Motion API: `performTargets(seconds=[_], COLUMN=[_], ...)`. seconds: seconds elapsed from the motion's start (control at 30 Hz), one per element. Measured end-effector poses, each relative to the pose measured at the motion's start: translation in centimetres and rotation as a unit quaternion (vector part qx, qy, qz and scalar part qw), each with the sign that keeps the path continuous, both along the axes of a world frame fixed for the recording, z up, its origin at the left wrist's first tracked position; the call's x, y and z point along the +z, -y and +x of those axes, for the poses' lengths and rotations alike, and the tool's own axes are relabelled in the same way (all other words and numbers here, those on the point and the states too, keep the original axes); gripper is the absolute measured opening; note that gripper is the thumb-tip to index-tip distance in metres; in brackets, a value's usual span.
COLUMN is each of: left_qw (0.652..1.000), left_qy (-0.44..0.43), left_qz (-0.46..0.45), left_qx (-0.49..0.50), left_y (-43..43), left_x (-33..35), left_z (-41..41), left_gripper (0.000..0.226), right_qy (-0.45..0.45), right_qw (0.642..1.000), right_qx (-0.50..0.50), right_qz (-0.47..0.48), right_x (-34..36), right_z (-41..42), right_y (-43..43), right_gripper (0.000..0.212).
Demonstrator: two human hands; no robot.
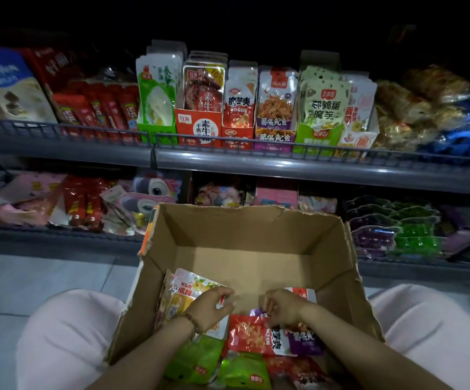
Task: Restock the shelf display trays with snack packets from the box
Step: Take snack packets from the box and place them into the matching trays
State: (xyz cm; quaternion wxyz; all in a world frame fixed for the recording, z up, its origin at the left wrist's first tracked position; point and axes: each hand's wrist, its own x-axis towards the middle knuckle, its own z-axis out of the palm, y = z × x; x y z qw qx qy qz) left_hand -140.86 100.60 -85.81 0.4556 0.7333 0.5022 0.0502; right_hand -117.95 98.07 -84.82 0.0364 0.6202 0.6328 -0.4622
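Reaching into the box (252, 213), both hands low at its near end, close together but apart. Left hand (210, 308): fingers curled, thumb and forefinger pinching a thin sliver of a white packet (223, 300); a bead bracelet (193, 322) sits on the wrist. Right hand (283, 305): fingers curled down, grasping the upper edge of a red packet (243, 333), and a purple corner shows right at the fingertips.

The red packet lies near flat. Its long axis seems to run left-right across the box, picture end toward the left. A purple packet (305, 340) sits just beside it to the right, green packets (200, 358) nearer the camera. A yellow packet (184, 301) leans on the left wall, tilted.

The far half of the box floor is bare cardboard, so there is open room ahead of both hands. The walls are tall with torn rims. The box sits between two knees (67, 333) on a tiled floor.

The far wall is close to the lower shelf. Trays (200, 130) stand in a row on the upper shelf behind a wire rail (228, 140), their packets upright with fronts toward the camera and long axes vertical. The area above the trays is dark.
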Motion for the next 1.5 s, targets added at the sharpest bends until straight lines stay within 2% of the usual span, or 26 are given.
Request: performTargets(seconds=[0.07, 0.2, 0.3, 0.4, 0.47, 0.57, 0.67, 0.73, 0.87, 1.07, 1.23, 1.33, 1.43, 1.5], left_qw=[1.0, 0.998, 0.996, 0.992, 0.988, 0.979, 0.938, 0.908, 0.866, 0.828, 0.819, 0.816, 0.831, 0.86], left_qy=[0.001, 0.03, 0.071, 0.112, 0.136, 0.169, 0.265, 0.315, 0.377, 0.454, 0.476, 0.481, 0.459, 0.392], left_qz=[-0.015, -0.049, -0.058, -0.049, -0.046, -0.056, -0.066, -0.054, -0.047, -0.032, -0.015, 0.003, 0.097, 0.201], left_qx=[-0.002, -0.004, -0.015, 0.017, 0.05, 0.097, 0.214, 0.272, 0.325, 0.328, 0.321, 0.321, 0.297, 0.259], left_y=[0.2, 0.5, 0.3, -0.3, -1.0, -2.3, -3.5, -4.2, -5.7, -7.7, -9.9, -11.6, -13.9, -15.4], left_x=[-0.2, -0.4, -0.3, 0.8, 2.3, 5.3, 8.5, 10.4, 13.6, 17.8, 20.4, 21.8, 23.2, 23.9], left_z=[0.0, 0.0, 0.5, 0.4, 0.2, -0.2, -0.4, -0.3, 0.4, 2.3, 3.2, 3.8, 3.9, 3.5], left_gripper=[0.04, 0.042, 0.025, 0.004, 0.008, 0.007, 0.0, 0.003, 0.01, 0.01, 0.009, 0.005, 0.008, 0.017], right_qy=[0.022, -0.045, -0.118, -0.182, -0.207, -0.225, -0.316, -0.364, -0.415, -0.456, -0.437, -0.406, -0.379, -0.366], right_qw=[0.999, 0.999, 0.989, 0.973, 0.966, 0.947, 0.895, 0.871, 0.841, 0.813, 0.817, 0.831, 0.84, 0.825], right_qx=[0.015, -0.025, -0.088, -0.127, -0.14, -0.19, -0.276, -0.286, -0.257, -0.238, -0.227, -0.199, -0.165, -0.179], right_qz=[-0.021, -0.017, 0.013, 0.055, 0.069, 0.129, 0.154, 0.167, 0.234, 0.274, 0.299, 0.322, 0.352, 0.391], right_x=[-0.1, 0.2, 1.6, 3.1, 4.4, 6.7, 8.9, 10.1, 13.7, 17.7, 20.4, 22.8, 26.2, 28.3], right_z=[0.2, 0.0, -0.5, -1.2, -1.6, -1.6, -1.7, -2.1, -3.6, -4.6, -3.5, -2.7, -2.1, -1.8], right_y=[0.5, 0.5, 0.2, -0.2, -0.7, -1.9, -2.9, -3.5, -5.2, -8.7, -11.8, -13.3, -15.3, -17.5], right_gripper=[0.032, 0.026, 0.021, 0.014, 0.001, 0.02, 0.069, 0.09, 0.09, 0.081, 0.085, 0.077, 0.072, 0.074])
